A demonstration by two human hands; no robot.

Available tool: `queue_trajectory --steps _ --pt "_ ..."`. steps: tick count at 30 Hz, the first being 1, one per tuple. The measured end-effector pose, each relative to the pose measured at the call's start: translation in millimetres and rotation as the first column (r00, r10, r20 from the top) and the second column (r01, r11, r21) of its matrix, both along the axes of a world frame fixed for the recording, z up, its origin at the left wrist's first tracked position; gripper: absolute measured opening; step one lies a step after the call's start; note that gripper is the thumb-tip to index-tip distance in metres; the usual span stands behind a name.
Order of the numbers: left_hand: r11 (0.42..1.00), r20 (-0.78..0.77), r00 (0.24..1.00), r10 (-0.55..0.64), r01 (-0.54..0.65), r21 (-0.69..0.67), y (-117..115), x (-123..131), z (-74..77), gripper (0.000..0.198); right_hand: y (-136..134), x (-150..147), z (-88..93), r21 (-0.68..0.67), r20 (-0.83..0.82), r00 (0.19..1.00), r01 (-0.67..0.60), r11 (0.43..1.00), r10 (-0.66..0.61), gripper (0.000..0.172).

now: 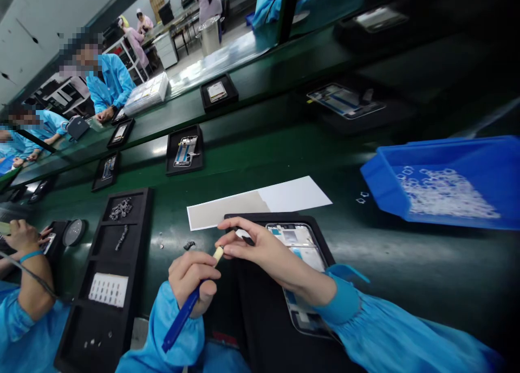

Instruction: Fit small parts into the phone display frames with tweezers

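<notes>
My left hand (194,280) is closed around a blue pen-like tool (181,319) that slants down to the left. A small pale yellow piece (218,255) sticks out past its fingertips; whether it belongs to the tool I cannot tell. My right hand (254,243) is closed in a pinch at the end of that yellow piece, with a dark bit showing at the fingertips and another dark shape under its fingers. Beneath the right forearm lies an open phone frame (303,237) on a black tray (260,302), partly covered by the arm.
A blue bin (447,218) of small white rings stands at the right. White and beige sheets (292,195) lie behind the tray. A black compartment tray (140,237) holds small parts at the left. Phone trays (173,145) line the green belt; a co-worker's hand (24,237) is at far left.
</notes>
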State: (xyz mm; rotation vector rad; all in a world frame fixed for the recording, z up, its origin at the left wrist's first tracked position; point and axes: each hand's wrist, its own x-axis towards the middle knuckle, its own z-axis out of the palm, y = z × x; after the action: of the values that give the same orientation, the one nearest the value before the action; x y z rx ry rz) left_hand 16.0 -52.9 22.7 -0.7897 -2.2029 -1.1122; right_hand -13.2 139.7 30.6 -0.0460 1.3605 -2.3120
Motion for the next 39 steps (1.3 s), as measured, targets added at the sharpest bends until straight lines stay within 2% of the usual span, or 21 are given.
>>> queue_trajectory --steps 2,4,6,8,12,14,16,20,26,31,39 --pt "0.991 -0.048 0.990 -0.129 0.128 -0.034 0 -2 4.8 0.042 0 0 -0.7 -0.016 0.024 1.000 -0.011 1.000 0.012 0.049" --pt "0.986 -0.037 0.986 -0.165 0.165 -0.006 3 -5 10.7 0.038 1 0 -1.9 -0.033 0.053 0.998 -0.019 0.999 0.021 0.052" --pt "0.989 0.048 0.993 -0.111 0.105 0.105 7 -7 16.0 0.037 1 -1 -2.4 -0.047 0.082 0.996 -0.015 0.999 0.019 0.054" --pt "0.972 0.211 0.975 -0.074 0.023 0.235 10 -9 19.3 0.033 1 -2 -2.2 -0.060 0.109 0.994 0.006 0.998 0.001 0.056" --pt "0.888 0.476 0.853 -0.214 -0.033 0.458 11 -11 17.9 0.017 1 -4 -1.8 -0.085 0.116 0.991 0.074 0.994 -0.064 0.057" --pt "0.845 0.513 0.820 -0.252 -0.072 0.530 10 -12 15.1 0.015 0 -4 -2.3 -0.075 0.084 0.989 0.124 0.989 -0.118 0.057" --pt "0.824 0.526 0.816 -0.241 -0.115 0.555 10 -13 13.3 0.014 -1 -4 -2.9 -0.042 0.037 0.985 0.171 0.984 -0.169 0.056" --pt "0.839 0.483 0.857 -0.179 -0.124 0.530 14 -11 14.2 0.008 -2 -2 -2.9 0.086 -0.101 0.967 0.243 0.966 -0.234 0.051" --pt "0.930 0.329 0.944 -0.017 -0.106 0.352 18 -7 14.7 0.004 -2 1 -0.3 0.204 -0.320 0.902 0.365 0.909 -0.290 0.034" --pt "0.972 0.199 0.979 0.052 -0.095 0.213 18 -4 11.7 0.009 -3 3 -0.1 0.217 -0.353 0.881 0.405 0.888 -0.315 0.028" --pt "0.983 0.164 0.985 0.061 -0.088 0.164 18 -1 8.2 0.012 -5 5 1.8 0.273 -0.406 0.852 0.458 0.846 -0.330 0.024"
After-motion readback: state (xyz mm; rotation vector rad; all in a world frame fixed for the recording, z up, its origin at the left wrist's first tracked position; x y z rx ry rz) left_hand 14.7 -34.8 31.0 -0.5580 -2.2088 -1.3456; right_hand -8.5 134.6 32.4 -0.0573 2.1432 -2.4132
